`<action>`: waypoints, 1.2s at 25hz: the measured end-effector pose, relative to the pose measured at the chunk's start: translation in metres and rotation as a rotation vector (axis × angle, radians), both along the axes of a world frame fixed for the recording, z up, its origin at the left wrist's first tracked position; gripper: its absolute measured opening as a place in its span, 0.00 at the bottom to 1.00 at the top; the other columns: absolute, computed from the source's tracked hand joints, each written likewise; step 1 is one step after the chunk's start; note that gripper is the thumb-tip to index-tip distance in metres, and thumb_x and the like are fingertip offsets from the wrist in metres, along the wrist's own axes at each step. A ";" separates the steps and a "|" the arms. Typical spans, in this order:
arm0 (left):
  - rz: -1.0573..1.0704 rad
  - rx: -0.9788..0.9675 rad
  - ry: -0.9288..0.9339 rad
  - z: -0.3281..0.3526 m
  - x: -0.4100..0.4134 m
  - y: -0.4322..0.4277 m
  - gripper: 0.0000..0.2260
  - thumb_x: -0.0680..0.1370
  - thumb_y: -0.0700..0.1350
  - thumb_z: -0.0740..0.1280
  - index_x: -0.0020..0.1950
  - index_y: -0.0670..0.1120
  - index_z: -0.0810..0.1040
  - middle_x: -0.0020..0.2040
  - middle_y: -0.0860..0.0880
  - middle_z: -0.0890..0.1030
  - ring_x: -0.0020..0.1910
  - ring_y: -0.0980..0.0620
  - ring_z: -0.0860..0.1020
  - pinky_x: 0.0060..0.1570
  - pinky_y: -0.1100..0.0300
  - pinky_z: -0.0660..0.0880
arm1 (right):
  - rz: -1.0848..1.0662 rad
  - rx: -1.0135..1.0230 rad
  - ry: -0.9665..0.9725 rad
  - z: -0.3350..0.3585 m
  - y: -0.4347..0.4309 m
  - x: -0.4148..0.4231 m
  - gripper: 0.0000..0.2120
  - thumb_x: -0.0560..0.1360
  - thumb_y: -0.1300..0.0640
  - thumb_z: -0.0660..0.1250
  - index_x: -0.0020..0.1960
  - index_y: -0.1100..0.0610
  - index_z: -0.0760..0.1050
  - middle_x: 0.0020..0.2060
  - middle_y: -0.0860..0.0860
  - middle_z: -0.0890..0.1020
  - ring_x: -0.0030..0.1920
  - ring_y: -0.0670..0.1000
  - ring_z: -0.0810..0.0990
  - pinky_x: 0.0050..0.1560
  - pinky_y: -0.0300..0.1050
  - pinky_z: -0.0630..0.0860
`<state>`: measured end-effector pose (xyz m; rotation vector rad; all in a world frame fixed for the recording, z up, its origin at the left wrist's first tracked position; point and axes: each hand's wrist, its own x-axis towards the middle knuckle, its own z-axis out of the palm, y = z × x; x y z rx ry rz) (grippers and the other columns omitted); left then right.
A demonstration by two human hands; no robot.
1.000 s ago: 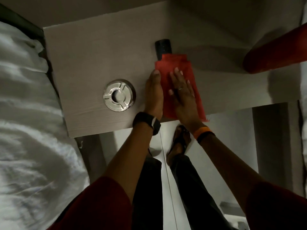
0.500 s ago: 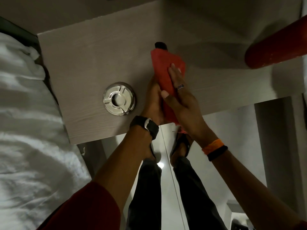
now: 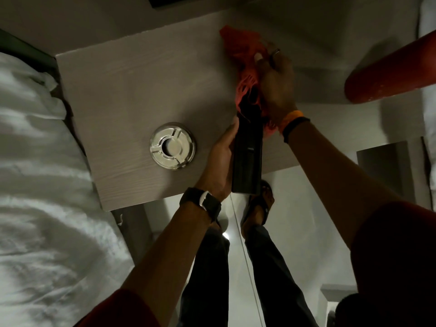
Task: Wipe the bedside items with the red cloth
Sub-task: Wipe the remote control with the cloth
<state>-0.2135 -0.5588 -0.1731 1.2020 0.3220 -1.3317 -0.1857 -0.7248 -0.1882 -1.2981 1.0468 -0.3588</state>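
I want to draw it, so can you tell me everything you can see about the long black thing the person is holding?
The long black thing is a slim, flat, dark bar, likely a remote control, though no buttons show in the dim light. It looks like smooth plastic. It is lifted off the bedside table, its near end past the table's front edge. The left hand grips its left side, and the right hand presses the bunched red cloth around its far end.

Dim rm: pale wood nightstand [image 3: 132,90] (white bed [image 3: 35,185] beside), glossy floor [image 3: 304,208].
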 end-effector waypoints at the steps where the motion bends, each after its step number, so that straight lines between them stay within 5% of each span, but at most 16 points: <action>1: 0.014 -0.011 0.015 0.001 -0.001 0.000 0.19 0.85 0.58 0.55 0.61 0.47 0.80 0.45 0.48 0.85 0.42 0.52 0.83 0.42 0.58 0.81 | -0.074 0.061 -0.029 -0.001 -0.008 0.000 0.13 0.82 0.70 0.59 0.65 0.73 0.73 0.57 0.62 0.81 0.58 0.57 0.81 0.66 0.48 0.77; 3: 0.073 -0.030 0.031 0.005 0.000 -0.004 0.19 0.85 0.57 0.56 0.60 0.47 0.80 0.44 0.49 0.85 0.42 0.53 0.83 0.41 0.58 0.81 | -0.216 0.165 -0.074 0.001 -0.023 -0.010 0.10 0.83 0.69 0.59 0.60 0.72 0.75 0.48 0.59 0.83 0.50 0.56 0.82 0.59 0.51 0.80; 5: 0.118 0.012 -0.065 0.007 0.002 -0.013 0.18 0.85 0.55 0.57 0.63 0.45 0.78 0.46 0.49 0.82 0.42 0.53 0.81 0.38 0.60 0.80 | -0.297 0.278 -0.147 0.010 -0.033 -0.028 0.10 0.84 0.66 0.59 0.60 0.66 0.76 0.50 0.59 0.84 0.51 0.58 0.83 0.60 0.54 0.81; 7: 0.113 0.153 -0.310 0.004 0.006 -0.026 0.17 0.85 0.52 0.59 0.65 0.42 0.77 0.49 0.47 0.81 0.44 0.51 0.80 0.38 0.58 0.79 | -0.333 0.292 -0.185 0.025 -0.034 -0.054 0.11 0.84 0.63 0.60 0.64 0.59 0.75 0.57 0.59 0.83 0.57 0.59 0.84 0.62 0.56 0.82; 10: 0.060 0.477 -0.687 -0.007 0.007 -0.052 0.15 0.82 0.49 0.68 0.59 0.38 0.80 0.52 0.39 0.84 0.51 0.41 0.83 0.51 0.44 0.82 | -0.368 0.205 -0.156 0.048 -0.019 -0.091 0.09 0.83 0.62 0.62 0.61 0.54 0.75 0.52 0.50 0.85 0.50 0.49 0.87 0.53 0.44 0.84; 13: 0.058 0.697 -0.725 -0.009 0.004 -0.075 0.20 0.76 0.51 0.75 0.62 0.40 0.79 0.58 0.40 0.83 0.57 0.44 0.81 0.59 0.45 0.81 | -0.349 0.142 -0.092 0.059 0.002 -0.125 0.13 0.83 0.60 0.61 0.67 0.55 0.73 0.56 0.50 0.83 0.53 0.47 0.86 0.54 0.42 0.83; 18: 0.013 0.876 -0.800 -0.027 -0.006 -0.096 0.26 0.74 0.52 0.76 0.67 0.42 0.74 0.64 0.41 0.76 0.65 0.41 0.74 0.66 0.45 0.74 | -0.380 0.247 -0.098 0.064 0.021 -0.167 0.15 0.84 0.59 0.59 0.70 0.56 0.71 0.67 0.57 0.78 0.64 0.57 0.81 0.65 0.53 0.81; 23: 0.032 0.894 -0.884 -0.025 -0.019 -0.092 0.36 0.69 0.56 0.79 0.72 0.45 0.70 0.67 0.41 0.71 0.65 0.41 0.71 0.60 0.52 0.72 | -0.367 0.290 -0.069 0.060 0.019 -0.184 0.17 0.84 0.58 0.58 0.73 0.59 0.69 0.69 0.59 0.77 0.65 0.60 0.80 0.66 0.57 0.79; 26: -0.149 0.957 -1.071 -0.005 -0.029 -0.091 0.42 0.68 0.65 0.76 0.76 0.48 0.66 0.71 0.42 0.69 0.68 0.43 0.68 0.65 0.51 0.69 | -0.425 0.328 -0.053 0.061 0.016 -0.200 0.17 0.85 0.58 0.58 0.73 0.58 0.69 0.68 0.57 0.78 0.64 0.58 0.81 0.63 0.55 0.80; 28: -0.222 0.789 -1.238 0.017 -0.039 -0.103 0.39 0.72 0.63 0.74 0.77 0.47 0.67 0.72 0.42 0.69 0.70 0.43 0.68 0.67 0.52 0.71 | -0.548 0.401 -0.039 0.065 0.013 -0.216 0.16 0.84 0.57 0.58 0.71 0.55 0.71 0.68 0.57 0.78 0.61 0.56 0.82 0.62 0.54 0.81; 30: -0.235 0.423 -1.301 0.045 -0.044 -0.128 0.32 0.76 0.55 0.73 0.76 0.43 0.69 0.71 0.39 0.70 0.70 0.44 0.70 0.66 0.52 0.75 | -0.703 0.463 -0.045 0.070 0.004 -0.232 0.14 0.85 0.56 0.58 0.68 0.52 0.73 0.68 0.55 0.79 0.60 0.55 0.82 0.67 0.58 0.77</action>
